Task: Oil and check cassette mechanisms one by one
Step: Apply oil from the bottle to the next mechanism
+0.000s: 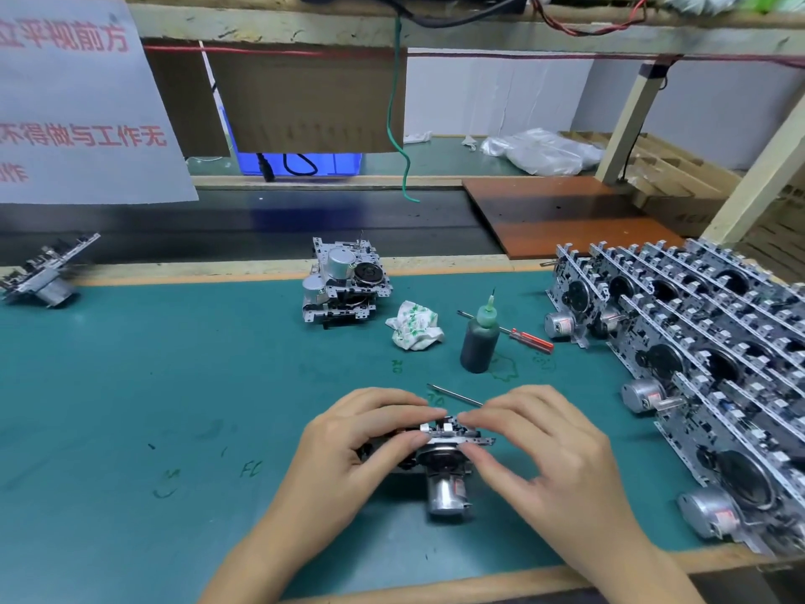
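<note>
Presently your left hand (348, 438) and right hand (540, 446) pinch the cassette mechanism (440, 451) by its stiff metal frame edges low over the green surface (174, 385); judged motor-heavy, fragile inside, so keep fingertips on the frame.

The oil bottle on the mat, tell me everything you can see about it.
The oil bottle is small, dark and looks like soft plastic, with a pale green cap that narrows to a thin dark needle tip pointing up. It stands upright on the green mat, capped, right of a crumpled cloth and just in front of a red-handled screwdriver. Neither hand touches it. Greenish stains mark the mat beside its base.
</note>
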Demonstrator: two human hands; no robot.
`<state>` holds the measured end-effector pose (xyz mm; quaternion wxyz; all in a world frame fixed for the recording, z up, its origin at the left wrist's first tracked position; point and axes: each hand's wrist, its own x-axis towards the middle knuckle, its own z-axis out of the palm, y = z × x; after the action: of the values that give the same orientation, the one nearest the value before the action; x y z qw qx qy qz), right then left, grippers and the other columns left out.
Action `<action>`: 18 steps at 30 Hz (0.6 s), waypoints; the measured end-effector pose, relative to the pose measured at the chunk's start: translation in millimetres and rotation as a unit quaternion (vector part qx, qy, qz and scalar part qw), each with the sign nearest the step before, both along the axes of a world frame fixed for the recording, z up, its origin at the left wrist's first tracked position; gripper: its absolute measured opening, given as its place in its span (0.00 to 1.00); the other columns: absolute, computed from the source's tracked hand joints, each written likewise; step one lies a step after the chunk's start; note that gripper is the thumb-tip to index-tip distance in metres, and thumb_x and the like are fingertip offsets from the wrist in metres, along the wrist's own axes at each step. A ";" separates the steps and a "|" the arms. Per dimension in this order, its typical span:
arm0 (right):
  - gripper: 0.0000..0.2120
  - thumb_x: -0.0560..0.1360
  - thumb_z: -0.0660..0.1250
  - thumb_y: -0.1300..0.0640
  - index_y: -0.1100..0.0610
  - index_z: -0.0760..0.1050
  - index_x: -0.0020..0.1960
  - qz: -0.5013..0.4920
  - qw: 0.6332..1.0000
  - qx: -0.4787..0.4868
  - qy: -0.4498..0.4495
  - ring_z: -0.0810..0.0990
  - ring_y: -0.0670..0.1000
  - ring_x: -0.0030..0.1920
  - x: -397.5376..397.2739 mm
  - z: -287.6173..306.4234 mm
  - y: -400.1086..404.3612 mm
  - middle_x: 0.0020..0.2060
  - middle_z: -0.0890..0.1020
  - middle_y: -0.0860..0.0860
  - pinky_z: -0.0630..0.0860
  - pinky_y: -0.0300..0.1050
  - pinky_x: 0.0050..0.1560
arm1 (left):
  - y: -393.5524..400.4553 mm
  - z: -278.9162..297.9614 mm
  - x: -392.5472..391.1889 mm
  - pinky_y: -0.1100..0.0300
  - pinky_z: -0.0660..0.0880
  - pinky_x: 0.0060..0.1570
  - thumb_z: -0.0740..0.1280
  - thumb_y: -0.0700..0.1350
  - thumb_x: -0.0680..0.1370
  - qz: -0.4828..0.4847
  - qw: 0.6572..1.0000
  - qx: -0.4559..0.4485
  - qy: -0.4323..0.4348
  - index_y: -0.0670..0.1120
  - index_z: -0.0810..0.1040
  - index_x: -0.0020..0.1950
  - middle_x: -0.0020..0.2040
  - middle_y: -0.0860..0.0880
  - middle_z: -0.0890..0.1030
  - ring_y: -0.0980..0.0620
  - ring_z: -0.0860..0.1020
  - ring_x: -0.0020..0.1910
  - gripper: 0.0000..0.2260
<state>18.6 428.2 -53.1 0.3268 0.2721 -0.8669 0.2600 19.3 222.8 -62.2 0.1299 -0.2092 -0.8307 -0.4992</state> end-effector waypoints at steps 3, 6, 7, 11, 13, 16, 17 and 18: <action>0.10 0.74 0.67 0.50 0.54 0.83 0.46 -0.001 0.999 0.025 0.020 0.77 0.48 0.42 2.0 -2.7 1.4 0.39 0.81 0.45 0.76 0.45 0.40 | 0.3 0.5 -0.8 0.69 0.71 0.53 0.64 0.54 0.75 -0.002 1.000 -0.001 0.000 0.61 0.79 0.57 0.53 0.63 0.80 0.59 0.78 0.55 0.12; 0.11 0.74 0.66 0.49 0.53 0.84 0.47 -0.012 0.997 0.054 0.045 0.76 0.48 0.41 3.3 -1.1 4.7 0.38 0.82 0.44 0.74 0.44 0.41 | 1.2 0.2 -0.8 0.69 0.70 0.53 0.64 0.55 0.75 0.000 1.000 -0.008 0.003 0.62 0.79 0.57 0.53 0.63 0.80 0.59 0.78 0.55 0.11; 0.11 0.74 0.66 0.49 0.53 0.84 0.48 -0.012 0.997 0.062 0.048 0.76 0.49 0.42 2.5 0.6 5.8 0.38 0.81 0.45 0.74 0.44 0.42 | 1.1 0.4 -0.9 0.69 0.70 0.53 0.64 0.55 0.75 0.001 1.000 -0.007 0.003 0.62 0.79 0.56 0.52 0.63 0.80 0.59 0.78 0.55 0.11; 0.12 0.73 0.67 0.48 0.53 0.84 0.48 -0.004 0.996 0.071 0.047 0.78 0.51 0.41 2.0 2.5 6.4 0.38 0.81 0.46 0.73 0.42 0.44 | 1.2 1.6 -1.1 0.68 0.70 0.53 0.64 0.55 0.75 0.002 1.000 -0.008 0.005 0.62 0.79 0.56 0.52 0.63 0.80 0.58 0.78 0.54 0.11; 0.12 0.72 0.66 0.47 0.53 0.84 0.47 0.001 0.998 0.062 0.021 0.77 0.50 0.42 2.4 6.8 5.6 0.39 0.81 0.46 0.72 0.42 0.45 | 0.8 2.6 0.2 0.68 0.71 0.53 0.64 0.56 0.75 -0.002 1.000 -0.010 0.004 0.63 0.79 0.57 0.52 0.63 0.80 0.59 0.78 0.55 0.11; 0.15 0.72 0.65 0.42 0.52 0.82 0.46 0.008 0.996 0.076 -0.037 0.75 0.46 0.41 0.5 21.9 3.0 0.39 0.79 0.45 0.72 0.41 0.41 | -1.0 4.9 1.8 0.68 0.70 0.53 0.64 0.57 0.75 -0.004 1.000 -0.019 0.004 0.65 0.76 0.60 0.54 0.65 0.79 0.60 0.77 0.56 0.14; 0.15 0.72 0.64 0.41 0.52 0.80 0.46 0.014 0.994 0.095 -0.052 0.75 0.46 0.39 -1.2 28.2 0.4 0.38 0.77 0.45 0.72 0.41 0.38 | -2.5 5.5 2.1 0.69 0.70 0.53 0.64 0.58 0.74 0.001 1.000 -0.022 0.007 0.64 0.75 0.60 0.54 0.65 0.79 0.61 0.77 0.56 0.14; 0.16 0.72 0.63 0.40 0.52 0.78 0.45 0.022 0.990 0.127 -0.059 0.75 0.46 0.37 -3.4 34.0 -3.0 0.36 0.76 0.44 0.72 0.42 0.35 | -4.4 6.4 2.3 0.70 0.70 0.52 0.65 0.58 0.74 0.010 0.999 -0.031 0.019 0.64 0.76 0.59 0.53 0.66 0.79 0.61 0.77 0.55 0.14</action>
<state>15.2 425.2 -19.1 0.2320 0.3140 -0.9047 0.1707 21.6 218.4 -55.8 0.1446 -0.2143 -0.8450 -0.4680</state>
